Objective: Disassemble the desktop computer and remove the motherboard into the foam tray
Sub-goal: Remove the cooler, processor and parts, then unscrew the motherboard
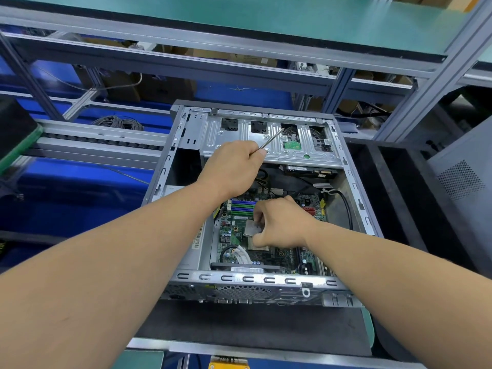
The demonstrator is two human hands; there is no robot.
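Observation:
An open grey desktop case [266, 279] lies on a dark mat in front of me. Its green motherboard [231, 235] sits on the case floor, with blue and green memory slots at the upper left. My left hand [234, 169] grips a thin metal tool [271, 139] whose shaft points up and right over the silver drive cage [239, 137]. My right hand [282, 225] pinches a small square grey metal chip [253, 227] just above the socket in the middle of the board. The foam tray is not in view.
A drive [308, 172] sits under the cage, and a black cable [346, 206] runs along the case's right wall. A roller conveyor [101, 141] lies at left, blue bins behind it. Another grey computer case [460, 179] stands at right. A frame shelf hangs overhead.

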